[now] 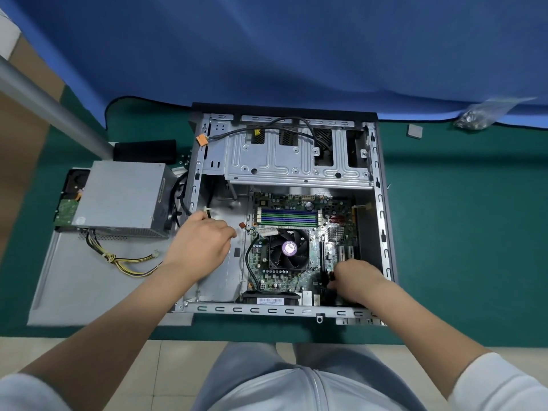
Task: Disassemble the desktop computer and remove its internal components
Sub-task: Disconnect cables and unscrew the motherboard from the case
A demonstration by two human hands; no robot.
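Case (382, 203) lay open on the green mat (459, 232), board (296, 232) inside. Our left hand (201, 247) rested loosely curled, apparently empty; our right hand (355, 280) pinched something dark at the board's near corner. Next, we judged, came freeing it gently.

The single head-worn wide-angle camera looked steeply down from close above at the open computer case (284, 209) on the table (459, 232).
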